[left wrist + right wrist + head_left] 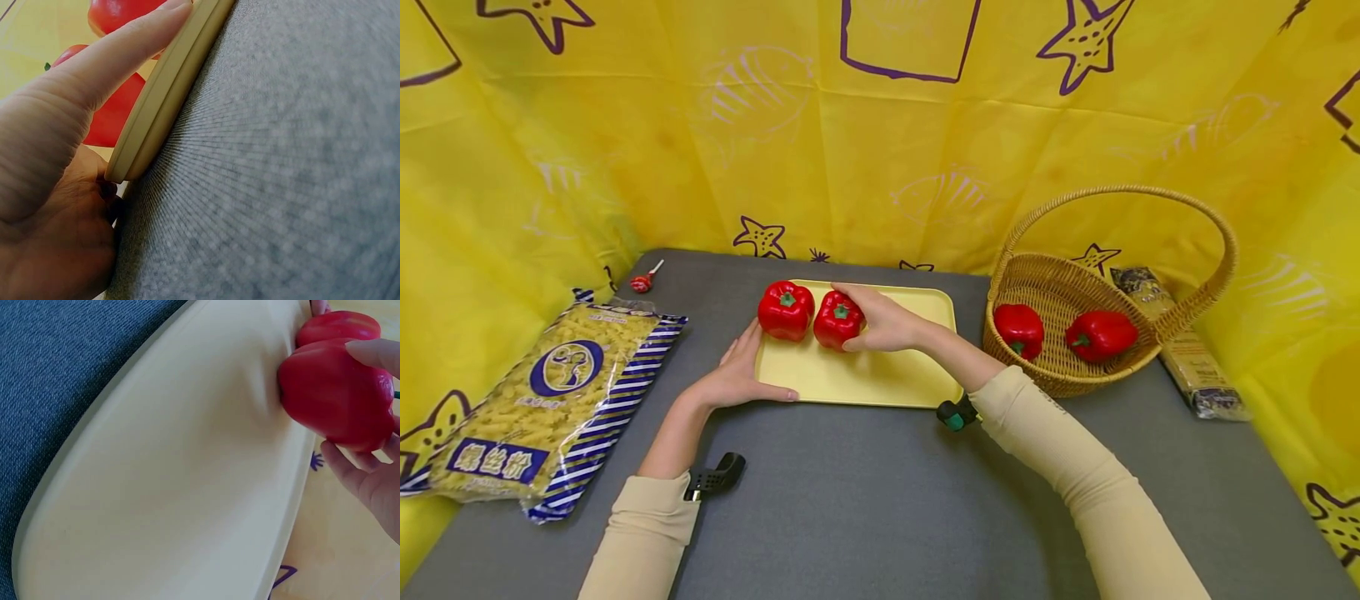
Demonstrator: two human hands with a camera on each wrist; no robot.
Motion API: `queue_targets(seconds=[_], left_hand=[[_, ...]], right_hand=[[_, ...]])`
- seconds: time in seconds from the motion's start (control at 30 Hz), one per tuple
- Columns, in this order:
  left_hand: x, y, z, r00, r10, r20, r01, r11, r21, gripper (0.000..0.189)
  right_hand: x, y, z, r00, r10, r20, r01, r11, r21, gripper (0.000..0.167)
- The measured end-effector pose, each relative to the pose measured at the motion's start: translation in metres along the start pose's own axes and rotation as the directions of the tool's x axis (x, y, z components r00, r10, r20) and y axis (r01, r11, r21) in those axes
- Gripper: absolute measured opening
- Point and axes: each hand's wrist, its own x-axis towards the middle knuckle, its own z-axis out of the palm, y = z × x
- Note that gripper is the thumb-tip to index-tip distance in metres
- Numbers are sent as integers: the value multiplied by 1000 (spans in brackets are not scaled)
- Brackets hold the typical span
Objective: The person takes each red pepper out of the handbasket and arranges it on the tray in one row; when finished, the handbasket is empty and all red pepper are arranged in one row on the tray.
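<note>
My right hand grips a red bell pepper from its right side, thumb in front and fingers behind. That pepper sits over the left part of a pale yellow tray, stem facing up. Just left of it stands a second red bell pepper, by the tray's back left corner. Spread around the front left corner, my left hand touches the tray. Its straight thumb lies along the tray's front rim in the left wrist view, while the other fingers run up the left side.
At the right, a wicker basket with a tall handle holds two red bell peppers. Behind it lies a narrow clear packet. A big pasta bag and a red lollipop lie at the left. Yellow cloth hangs behind the table.
</note>
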Motion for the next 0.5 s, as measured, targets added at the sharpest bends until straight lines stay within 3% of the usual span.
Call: queue_targets(seconds=[0.5], left_hand=[[1, -1, 1, 1000, 3, -2, -3, 1000, 3, 132]], right_hand=[[3, 1, 3, 1000, 9, 17, -9, 1000, 13, 90]])
